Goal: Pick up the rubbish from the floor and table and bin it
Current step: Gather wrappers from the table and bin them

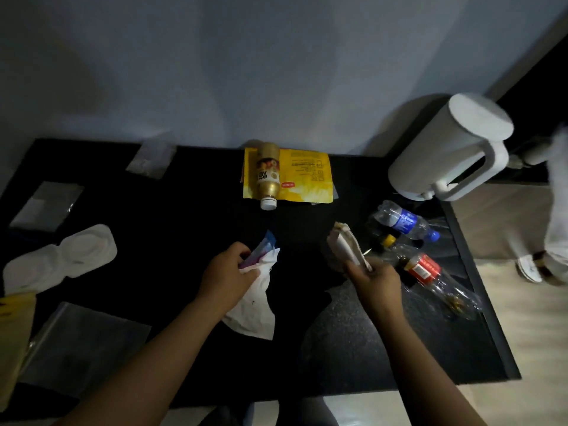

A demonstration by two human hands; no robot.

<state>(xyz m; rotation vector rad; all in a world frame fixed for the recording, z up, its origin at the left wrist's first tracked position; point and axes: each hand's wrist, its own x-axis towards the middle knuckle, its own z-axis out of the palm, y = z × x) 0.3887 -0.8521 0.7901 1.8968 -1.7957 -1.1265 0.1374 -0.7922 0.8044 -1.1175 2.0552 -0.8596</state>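
Observation:
Over the black table [184, 229], my left hand [229, 272] grips a white wrapper with a blue and purple end [256, 299] that hangs below my fingers. My right hand [373, 279] grips a crumpled whitish paper wrapper [347, 245] that sticks up from my fist. At the back middle a gold bottle with a white cap [268, 175] lies on a yellow packet [302, 176]. To the right lie a clear bottle with a blue label [402, 221], a yellow-capped clear bottle [396, 245] and a red-labelled bottle [428, 272].
A white kettle [445, 146] stands at the table's back right corner. On the left lie a white moulded tray [61, 256], clear plastic bags [83, 345] and a yellow packet [13, 330]. A person's white shoe [528, 267] is on the pale floor at right.

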